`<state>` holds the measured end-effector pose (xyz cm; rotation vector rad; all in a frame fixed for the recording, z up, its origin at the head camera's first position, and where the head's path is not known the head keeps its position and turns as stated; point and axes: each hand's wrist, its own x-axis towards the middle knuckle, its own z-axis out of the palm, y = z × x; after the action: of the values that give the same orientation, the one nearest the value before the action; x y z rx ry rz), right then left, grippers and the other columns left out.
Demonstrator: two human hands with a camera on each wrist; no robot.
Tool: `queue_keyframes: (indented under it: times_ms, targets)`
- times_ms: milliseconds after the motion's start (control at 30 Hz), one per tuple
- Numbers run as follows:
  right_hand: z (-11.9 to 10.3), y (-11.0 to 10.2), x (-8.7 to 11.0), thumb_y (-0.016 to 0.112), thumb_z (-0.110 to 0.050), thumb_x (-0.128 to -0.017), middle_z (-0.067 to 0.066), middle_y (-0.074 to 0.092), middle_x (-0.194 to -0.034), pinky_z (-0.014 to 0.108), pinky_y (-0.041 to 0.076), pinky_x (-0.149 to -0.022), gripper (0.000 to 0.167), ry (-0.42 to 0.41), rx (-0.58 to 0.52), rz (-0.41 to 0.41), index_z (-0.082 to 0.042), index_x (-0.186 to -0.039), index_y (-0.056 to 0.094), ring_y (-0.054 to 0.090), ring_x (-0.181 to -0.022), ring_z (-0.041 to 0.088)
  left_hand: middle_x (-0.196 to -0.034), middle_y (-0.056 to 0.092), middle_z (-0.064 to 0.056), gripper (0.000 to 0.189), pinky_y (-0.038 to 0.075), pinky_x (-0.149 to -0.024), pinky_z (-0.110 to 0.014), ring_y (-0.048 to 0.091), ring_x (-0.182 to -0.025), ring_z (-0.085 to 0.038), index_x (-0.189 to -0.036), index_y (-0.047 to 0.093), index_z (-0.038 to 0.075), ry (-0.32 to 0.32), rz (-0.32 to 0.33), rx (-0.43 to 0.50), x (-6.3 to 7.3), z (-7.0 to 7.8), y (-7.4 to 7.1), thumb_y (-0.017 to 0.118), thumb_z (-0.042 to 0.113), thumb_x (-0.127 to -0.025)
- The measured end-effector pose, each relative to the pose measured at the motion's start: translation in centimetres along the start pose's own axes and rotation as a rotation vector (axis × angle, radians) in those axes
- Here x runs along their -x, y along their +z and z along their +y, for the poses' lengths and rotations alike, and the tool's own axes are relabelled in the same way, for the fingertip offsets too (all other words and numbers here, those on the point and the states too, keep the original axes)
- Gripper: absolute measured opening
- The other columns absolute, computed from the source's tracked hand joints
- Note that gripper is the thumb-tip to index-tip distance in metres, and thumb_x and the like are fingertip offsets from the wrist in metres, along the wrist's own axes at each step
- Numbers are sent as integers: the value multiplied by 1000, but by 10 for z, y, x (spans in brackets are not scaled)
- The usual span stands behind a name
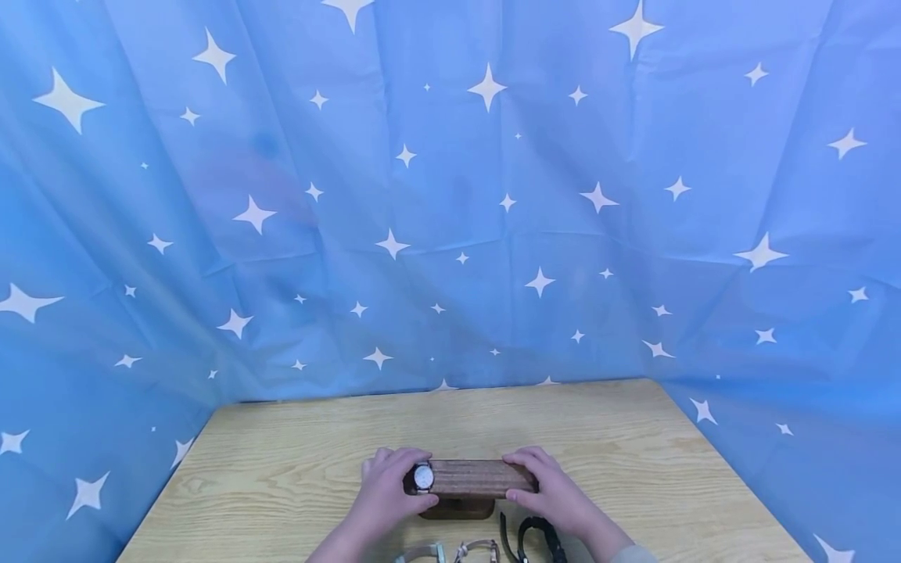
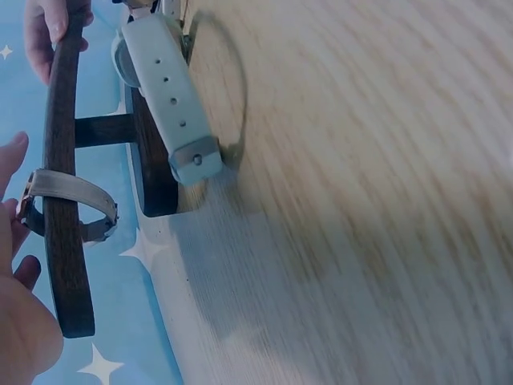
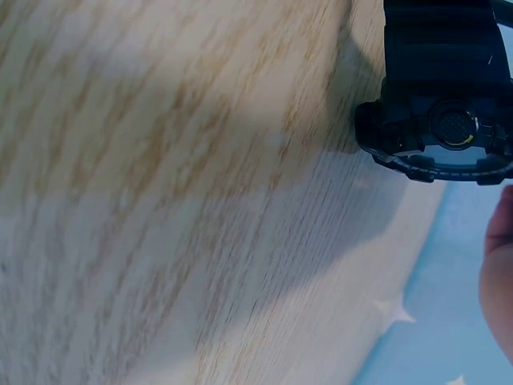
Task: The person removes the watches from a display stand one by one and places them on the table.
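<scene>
A dark wooden watch stand (image 1: 482,478) with a crossbar on a short post stands on the table. Around the bar's left end sits a wristwatch (image 1: 424,477) with a round white face and a pale strap, its loop hanging below the bar in the left wrist view. My left hand (image 1: 389,486) holds this watch, thumb at the front and fingers at the back. At the bar's right end, my right hand (image 1: 552,493) grips the wood between thumb and fingers. The right wrist view catches only part of that hand, beside a black watch (image 3: 453,120).
In front of the stand, along the bottom of the head view, lie a mint-strapped watch (image 1: 422,553), a slim light watch (image 1: 479,546) and the black one. The light wood table (image 1: 281,461) ends at a blue star-patterned curtain (image 1: 450,203) behind and on both sides.
</scene>
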<state>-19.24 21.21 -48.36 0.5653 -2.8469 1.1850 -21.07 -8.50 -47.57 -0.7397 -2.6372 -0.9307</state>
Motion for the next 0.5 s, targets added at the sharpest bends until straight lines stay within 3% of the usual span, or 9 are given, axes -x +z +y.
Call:
queue_keyframes:
  times_ms: [500]
  targets:
    - [1,1,0,62,-49,-84,2,46,-125,47,43,-88,55,2,3,5,-18,-128,54,47,-111,27,-111,62,12,45,29,-74,-34,47,-92,-12,-109,64,23,109,-17,-142,-2,-13,-4,80,36,-68]
